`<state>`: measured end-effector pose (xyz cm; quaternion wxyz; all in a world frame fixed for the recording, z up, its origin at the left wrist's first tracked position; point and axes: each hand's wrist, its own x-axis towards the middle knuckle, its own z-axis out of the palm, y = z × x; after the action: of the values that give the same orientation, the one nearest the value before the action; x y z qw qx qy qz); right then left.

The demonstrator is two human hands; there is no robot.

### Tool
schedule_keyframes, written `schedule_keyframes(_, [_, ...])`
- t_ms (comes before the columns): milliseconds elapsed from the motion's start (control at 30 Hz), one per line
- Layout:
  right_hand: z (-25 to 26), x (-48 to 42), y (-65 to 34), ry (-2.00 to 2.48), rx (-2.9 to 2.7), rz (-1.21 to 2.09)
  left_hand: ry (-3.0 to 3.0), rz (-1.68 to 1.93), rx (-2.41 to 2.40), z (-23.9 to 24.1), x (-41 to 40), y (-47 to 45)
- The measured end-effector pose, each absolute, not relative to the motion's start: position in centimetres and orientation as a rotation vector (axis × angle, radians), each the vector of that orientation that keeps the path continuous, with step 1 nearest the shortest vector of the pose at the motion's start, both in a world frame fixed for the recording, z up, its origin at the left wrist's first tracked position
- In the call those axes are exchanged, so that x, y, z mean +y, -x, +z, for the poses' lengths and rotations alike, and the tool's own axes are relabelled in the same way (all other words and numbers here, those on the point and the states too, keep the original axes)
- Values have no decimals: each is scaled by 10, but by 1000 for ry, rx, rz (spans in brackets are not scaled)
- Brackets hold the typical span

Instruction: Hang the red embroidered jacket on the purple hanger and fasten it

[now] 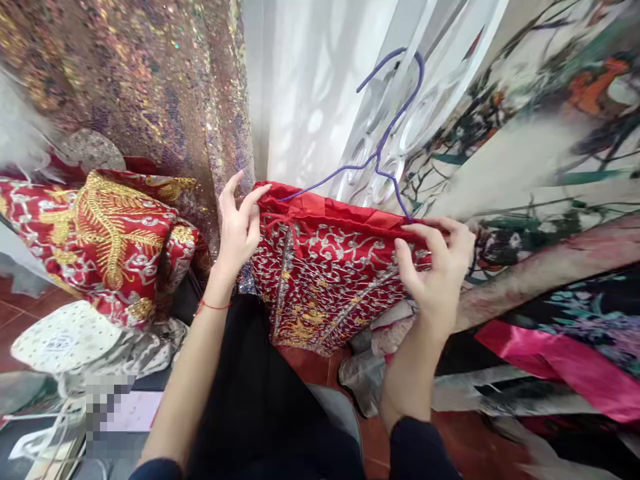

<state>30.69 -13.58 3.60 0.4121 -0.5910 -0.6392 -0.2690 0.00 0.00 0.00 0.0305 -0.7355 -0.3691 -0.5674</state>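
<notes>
A red garment (325, 267) with silver and gold embroidery hangs on a thin purple wire hanger (385, 143). My left hand (239, 223) holds the garment's top left corner between thumb and fingers; a red thread circles that wrist. My right hand (436, 263) pinches the garment's top right edge where the hanger wire goes in. The hanger's hook points up in front of a white curtain (310, 93).
A sequined gold-purple cloth (165, 87) hangs at the left. Another red and gold embroidered garment (100, 233) lies at the left. Floral printed fabric (550, 133) and pink satin (560, 360) lie at the right. A white patterned item (65, 337) sits low left.
</notes>
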Motion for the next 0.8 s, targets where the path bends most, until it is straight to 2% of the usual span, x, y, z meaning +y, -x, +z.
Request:
schedule_keyframes(133, [31,-145,-332,1717,-1489,-757,2493,-1613,-1041,15,13,9])
schedule_keyframes(233, [31,-143,-350,1737,-1501,-702,2552,-1582,-1071,21,19,12])
schedule_keyframes(400, [36,-122,-355,1522,-1424,-672,2335,-1930,-1130,27,18,8])
schedule_keyframes(500, [36,-108,-340,1465,-1340,-707,2240,-2021,-1181,27,17,5])
schedule_keyframes(667, [19,-91,-325,1666,-1411,-703,2333,-1880,-1185,15,16,-4])
schedule_keyframes(800, [1,-80,-325,1685,-1238,-822,2224,-1823,-1261,5,12,-10])
